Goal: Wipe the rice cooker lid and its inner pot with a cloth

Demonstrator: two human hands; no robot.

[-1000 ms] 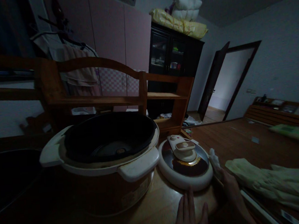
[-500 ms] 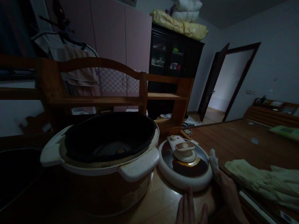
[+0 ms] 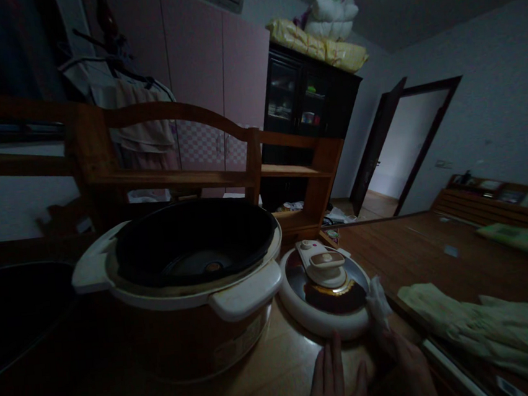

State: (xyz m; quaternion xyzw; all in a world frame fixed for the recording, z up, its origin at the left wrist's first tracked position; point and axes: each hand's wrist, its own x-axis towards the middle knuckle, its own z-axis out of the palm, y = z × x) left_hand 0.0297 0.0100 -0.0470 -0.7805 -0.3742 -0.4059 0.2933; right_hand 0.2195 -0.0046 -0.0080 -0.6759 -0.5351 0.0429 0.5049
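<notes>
Hands, two. Left hand, one: is lying palm down at lower centre-right of the frame, fingers extended and close together, thumb spread to the right, holding nothing; its longest-reaching fingertip is meeting or nearly meeting the lid's front rim, contact being hard to tell. Right hand, one: is closing around the crumpled white wipe at lower right, finger details being lost in shadow.

Wipe, one: is projecting upward from the right hand, against the lid's right edge in this view.

Lid, one: is lying on the desk right of the frame's centre, brown-topped handle facing up, pale rim around a shiny, dark-patched middle.

Cooker, one: is standing uncovered at centre-left, just beside the lid, showing two pale side handles and one black inner pot.

Dark round vessel, one: is running off the left edge.

Pale green cloth, one: is lying crumpled at lower right.

Wooden shelf unit, one: is standing behind the cooker.

Open door, one: is showing at upper right.
</notes>
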